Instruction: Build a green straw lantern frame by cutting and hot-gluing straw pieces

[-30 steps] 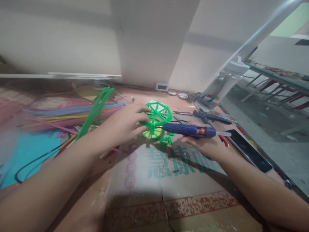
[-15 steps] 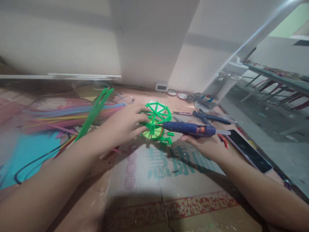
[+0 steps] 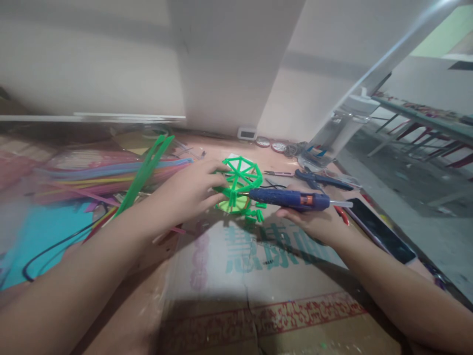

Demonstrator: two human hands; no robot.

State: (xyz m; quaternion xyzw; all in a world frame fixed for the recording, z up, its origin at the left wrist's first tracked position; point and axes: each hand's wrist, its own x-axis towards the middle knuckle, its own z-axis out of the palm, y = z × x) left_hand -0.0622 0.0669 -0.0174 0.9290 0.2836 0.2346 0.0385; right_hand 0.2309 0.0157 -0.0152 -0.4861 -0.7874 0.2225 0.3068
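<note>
A green wheel-shaped frame with spokes (image 3: 242,173) stands on the cardboard, over a yellow-green round base (image 3: 231,204). My left hand (image 3: 201,185) grips the frame's left side, its fingertips partly hidden behind the green strips. In my right hand (image 3: 303,217) is a blue glue gun (image 3: 290,198), its fingers wrapped round the handle. The gun's metal tip points left, at the lower front of the frame; whether it touches I cannot tell. A clear glue stick (image 3: 342,203) juts from its back end. Short green pieces (image 3: 254,214) lie just below the nozzle.
Long green strips (image 3: 142,175) and bundles of coloured strips (image 3: 111,172) lie to the left, by a blue sheet (image 3: 55,236). Pliers (image 3: 325,178), a phone (image 3: 384,229) and a clear plastic container (image 3: 332,138) are on the right. Printed cardboard (image 3: 221,286) covers the front.
The glue gun has dipped slightly, its tip now a little lower against the green frame. My left hand and the frame have stayed in place.
</note>
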